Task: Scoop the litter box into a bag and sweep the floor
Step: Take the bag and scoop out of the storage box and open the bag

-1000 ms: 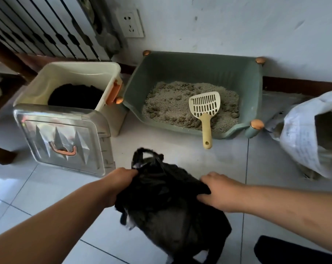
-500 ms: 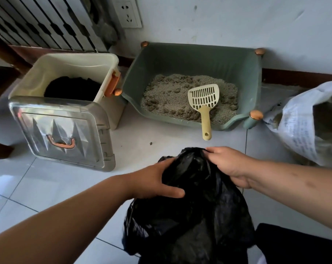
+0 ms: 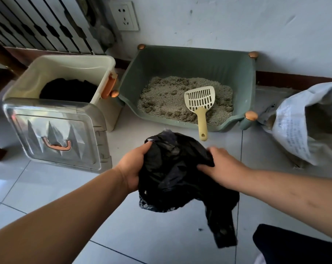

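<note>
Gripping the bunched black bag [image 3: 172, 174], left hand [image 3: 132, 168] and right hand [image 3: 223, 167] present no open mouth; scooped litter [image 3: 169, 100] could spill.

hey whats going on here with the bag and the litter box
A person is holding a crumpled black bag above the tiled floor. The left grip bunches one side and the right grip pinches the other, probably to work it open. No scooping has started: the scoop lies untouched in the green litter box, its handle over the front rim, with clumps in the litter.
</note>
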